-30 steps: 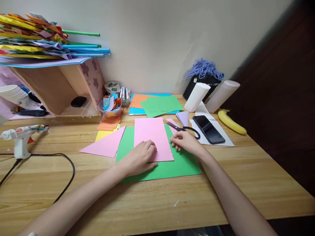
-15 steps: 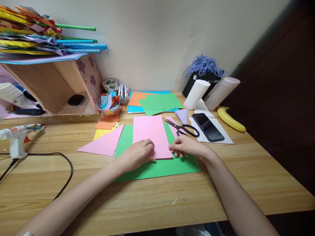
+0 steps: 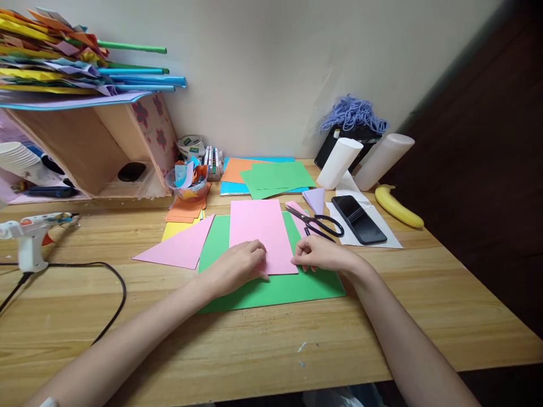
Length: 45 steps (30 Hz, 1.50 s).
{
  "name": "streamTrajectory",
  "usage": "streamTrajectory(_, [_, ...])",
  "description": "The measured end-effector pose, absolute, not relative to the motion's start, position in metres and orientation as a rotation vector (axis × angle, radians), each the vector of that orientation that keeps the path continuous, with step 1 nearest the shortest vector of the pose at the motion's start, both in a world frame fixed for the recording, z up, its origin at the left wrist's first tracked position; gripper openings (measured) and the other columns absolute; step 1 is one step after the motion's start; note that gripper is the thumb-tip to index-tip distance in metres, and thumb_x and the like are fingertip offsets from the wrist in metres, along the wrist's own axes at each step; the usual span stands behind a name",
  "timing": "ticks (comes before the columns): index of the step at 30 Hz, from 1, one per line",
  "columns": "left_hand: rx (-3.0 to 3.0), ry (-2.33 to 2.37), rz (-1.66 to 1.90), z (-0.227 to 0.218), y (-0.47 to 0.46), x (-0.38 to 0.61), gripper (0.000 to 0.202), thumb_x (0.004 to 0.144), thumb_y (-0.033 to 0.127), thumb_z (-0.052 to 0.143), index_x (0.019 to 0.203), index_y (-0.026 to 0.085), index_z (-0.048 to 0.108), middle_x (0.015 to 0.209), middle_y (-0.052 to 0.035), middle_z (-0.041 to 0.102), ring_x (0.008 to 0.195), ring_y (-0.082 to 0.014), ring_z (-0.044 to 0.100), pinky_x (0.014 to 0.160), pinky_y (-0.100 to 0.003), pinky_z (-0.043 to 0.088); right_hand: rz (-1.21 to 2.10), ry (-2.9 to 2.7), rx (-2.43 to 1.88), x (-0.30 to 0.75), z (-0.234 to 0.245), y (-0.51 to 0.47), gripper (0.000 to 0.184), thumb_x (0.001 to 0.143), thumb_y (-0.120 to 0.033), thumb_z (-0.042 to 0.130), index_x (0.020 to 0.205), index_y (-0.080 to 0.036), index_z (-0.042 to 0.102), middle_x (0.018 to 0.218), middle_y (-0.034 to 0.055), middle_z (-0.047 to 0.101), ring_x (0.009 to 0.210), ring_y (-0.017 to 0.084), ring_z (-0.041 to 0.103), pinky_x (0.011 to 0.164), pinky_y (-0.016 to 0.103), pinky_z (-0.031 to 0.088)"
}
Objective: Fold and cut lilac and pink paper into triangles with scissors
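Note:
A pink sheet of paper [image 3: 258, 223], perhaps folded or stacked, lies upright on a larger green sheet [image 3: 271, 294] on the wooden table. My left hand [image 3: 244, 261] rests over its lower left part, fingers curled together and thumb by the near edge. At its lower right edge, my right hand [image 3: 320, 254] has thumb and forefinger pinched on the paper. Black-handled scissors [image 3: 314, 220] lie just beyond my right hand, partly over a narrow pink piece [image 3: 294, 209]. To the left is a pink paper triangle [image 3: 180, 246].
Green sheets [image 3: 280, 176] lie at the back, near a tub of scraps [image 3: 189, 181]. Rightward are a phone [image 3: 358, 219], a white roll [image 3: 339, 164] and a banana [image 3: 399, 207]. A glue gun [image 3: 29, 240] with its cord stands left, below a wooden box [image 3: 85, 147].
My right hand's fingers have curled in slightly at the pink paper's right edge. My left hand and the paper have stayed in place.

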<state>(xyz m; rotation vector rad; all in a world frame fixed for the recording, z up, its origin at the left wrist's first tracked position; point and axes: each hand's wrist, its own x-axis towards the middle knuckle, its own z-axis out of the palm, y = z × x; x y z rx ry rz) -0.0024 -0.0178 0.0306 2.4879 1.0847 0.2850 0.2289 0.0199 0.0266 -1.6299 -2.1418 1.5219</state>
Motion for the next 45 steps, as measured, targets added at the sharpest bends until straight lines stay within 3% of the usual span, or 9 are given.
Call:
streamTrajectory(8, [2.585,1.089,0.258,0.029,-0.021,-0.002,0.036,0.079,0.048,0.054,0.095,0.016,0.049,0.104,-0.0099,0.055,0.094,-0.0216,0.055,0.077,-0.033,0.045,1.535,-2.092,-1.500,0.227,0.036,0.019,0.018,0.068,-0.032,0.059,0.062,-0.016,0.053,0.054,-0.0016,0.054,0.046,0.008,0.045,0.042,0.019,0.031])
streamTrajectory(12, [2.616,1.164,0.310,0.028,-0.025,0.002,0.035,0.080,0.046,0.053,0.097,0.016,0.048,0.107,-0.0110,0.053,0.093,-0.0224,0.054,0.076,-0.034,0.045,1.645,-1.950,-1.455,0.225,0.043,0.019,0.022,0.071,-0.035,0.059,0.061,-0.017,0.050,0.049,-0.0052,0.047,0.041,0.005,0.040,0.038,0.018,0.029])
streamTrajectory(16, [2.659,1.219,0.243,0.028,-0.026,0.002,0.018,0.090,0.030,0.038,0.092,0.015,0.048,0.100,-0.0092,0.056,0.084,-0.0189,0.057,0.067,-0.029,0.045,1.783,-1.766,-1.407,0.223,0.047,0.020,0.022,0.073,-0.036,0.059,0.068,-0.015,0.052,0.057,-0.0009,0.056,0.048,0.008,0.053,0.041,0.017,0.038])
streamTrajectory(19, [2.763,1.229,0.184,0.028,-0.027,0.001,0.019,0.091,0.019,0.030,0.091,0.015,0.049,0.096,-0.0074,0.057,0.078,-0.0176,0.057,0.058,-0.027,0.041,1.824,-1.583,-1.480,0.221,0.043,0.021,0.024,0.077,-0.038,0.057,0.077,-0.014,0.053,0.076,0.0060,0.064,0.058,0.011,0.062,0.053,0.022,0.049])
streamTrajectory(23, [2.912,1.191,0.201,0.032,-0.031,0.003,0.019,0.089,0.015,0.030,0.085,0.015,0.049,0.087,-0.0063,0.058,0.070,-0.0169,0.054,0.056,-0.028,0.040,1.635,-1.368,-1.566,0.214,0.032,0.025,0.025,0.079,-0.036,0.057,0.088,-0.013,0.054,0.088,0.0087,0.063,0.056,0.010,0.060,0.058,0.024,0.053])
streamTrajectory(28, [3.003,0.946,0.246,0.038,-0.042,0.011,0.022,0.089,0.016,0.029,0.082,0.017,0.049,0.083,-0.0051,0.059,0.070,-0.0153,0.053,0.056,-0.027,0.039,1.495,-1.349,-1.521,0.208,0.017,0.030,0.038,0.072,-0.031,0.064,0.102,-0.013,0.052,0.071,0.0031,0.062,0.058,0.012,0.058,0.052,0.021,0.048])
streamTrajectory(34, [2.819,0.909,0.316,0.040,-0.038,0.009,0.030,0.091,0.039,0.032,0.092,0.016,0.051,0.096,-0.0085,0.059,0.084,-0.0187,0.055,0.070,-0.031,0.044,1.092,-1.607,-1.587,0.214,0.005,0.033,0.037,0.070,-0.030,0.058,0.101,-0.011,0.057,0.058,-0.0023,0.059,0.056,0.013,0.055,0.052,0.022,0.043])
streamTrajectory(40, [2.573,1.471,0.469,0.026,-0.012,-0.008,0.024,0.089,0.030,0.036,0.100,0.015,0.051,0.106,-0.0134,0.054,0.099,-0.0247,0.052,0.084,-0.041,0.043,0.942,-1.628,-1.658,0.219,0.003,0.035,0.036,0.071,-0.031,0.055,0.101,-0.012,0.059,0.073,0.0040,0.067,0.066,0.017,0.062,0.060,0.026,0.048])
streamTrajectory(45, [2.518,1.511,0.458,0.012,-0.002,-0.018,0.020,0.088,0.024,0.039,0.097,0.014,0.053,0.101,-0.0116,0.056,0.095,-0.0228,0.055,0.082,-0.038,0.045,0.820,-1.891,-1.462,0.213,0.011,0.029,0.036,0.076,-0.023,0.050,0.111,-0.018,0.057,0.110,0.0073,0.063,0.089,0.018,0.063,0.080,0.030,0.050])
